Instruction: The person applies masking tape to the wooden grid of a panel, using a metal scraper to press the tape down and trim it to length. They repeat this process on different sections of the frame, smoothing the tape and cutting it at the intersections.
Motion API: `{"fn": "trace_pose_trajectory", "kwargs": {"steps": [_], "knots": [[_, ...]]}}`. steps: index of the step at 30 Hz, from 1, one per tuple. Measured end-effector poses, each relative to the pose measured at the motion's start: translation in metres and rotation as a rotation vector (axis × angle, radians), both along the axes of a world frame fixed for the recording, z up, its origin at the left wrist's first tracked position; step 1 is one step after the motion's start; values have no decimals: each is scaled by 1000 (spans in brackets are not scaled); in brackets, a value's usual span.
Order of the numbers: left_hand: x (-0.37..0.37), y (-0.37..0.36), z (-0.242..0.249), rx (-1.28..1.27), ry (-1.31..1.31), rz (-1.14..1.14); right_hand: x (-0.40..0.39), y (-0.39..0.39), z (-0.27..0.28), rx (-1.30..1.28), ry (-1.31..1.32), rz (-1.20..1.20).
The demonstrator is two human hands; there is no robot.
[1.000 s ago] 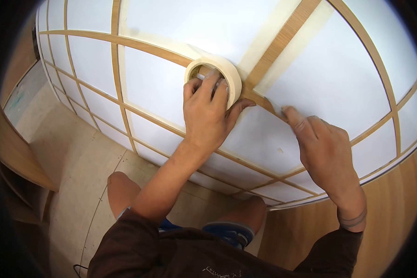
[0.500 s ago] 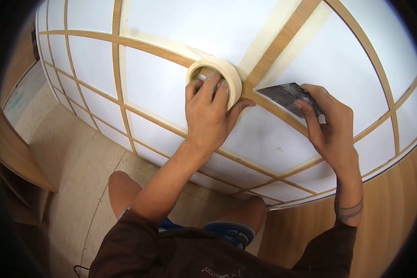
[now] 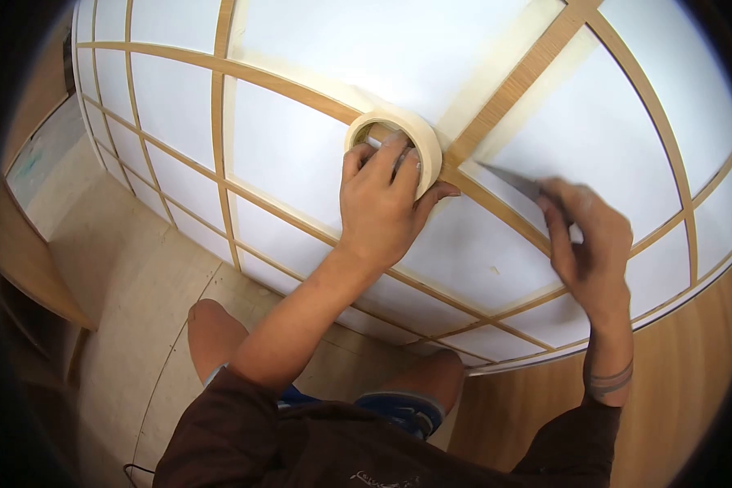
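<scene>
My left hand (image 3: 376,213) is closed around a roll of cream masking tape (image 3: 430,151), its fingers hooked through the core and its thumb stretched out below. The roll rests against a white panel (image 3: 289,142) divided by wooden strips (image 3: 522,78), right at a crossing of two strips. In my right hand (image 3: 595,248) is a dark metal scraper (image 3: 514,180), gripped between thumb and fingers. Its blade is seen nearly edge-on, with the tip close to the strip crossing. Pale tape bands (image 3: 537,102) run along both sides of the diagonal strip.
My knees (image 3: 217,329) are just below the panel's lower edge. Plywood flooring (image 3: 130,325) spreads to the left, beside a curved wooden piece of furniture (image 3: 37,260). A wood-grain surface (image 3: 537,415) lies at lower right. A dark cable (image 3: 138,468) shows at bottom left.
My right hand has turned the scraper from showing its flat face to nearly edge-on. My left hand and tape roll keep their place on the panel while the view shifts slightly.
</scene>
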State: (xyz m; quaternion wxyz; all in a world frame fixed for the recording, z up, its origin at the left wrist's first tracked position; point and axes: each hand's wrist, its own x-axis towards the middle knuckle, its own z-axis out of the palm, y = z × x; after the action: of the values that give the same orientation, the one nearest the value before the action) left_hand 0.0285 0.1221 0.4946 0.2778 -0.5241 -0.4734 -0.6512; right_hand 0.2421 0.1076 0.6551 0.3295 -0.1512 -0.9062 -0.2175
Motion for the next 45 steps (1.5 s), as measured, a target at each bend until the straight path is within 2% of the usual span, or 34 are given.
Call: {"fn": "trace_pose_trajectory", "kwargs": {"steps": [2,3,6,41,44,45], "knots": [[1,0,0,-4,-7,-3,7,-7,-10,118,-165,-37],[1,-1,1,-9,-9,-10,8,-3,-17,230,-177,16],[1,-2,2,-13,-15,-9,9,2,-30,299,-209,5],[2,-7,5,-16,22,30,2,-9,-36,282,-255,-15],[3,-8,6,-32,18,35,5,-12,-40,289,-317,-80],[3,-8,7,-11,20,51,6,-11,-45,378,-311,-79]]}}
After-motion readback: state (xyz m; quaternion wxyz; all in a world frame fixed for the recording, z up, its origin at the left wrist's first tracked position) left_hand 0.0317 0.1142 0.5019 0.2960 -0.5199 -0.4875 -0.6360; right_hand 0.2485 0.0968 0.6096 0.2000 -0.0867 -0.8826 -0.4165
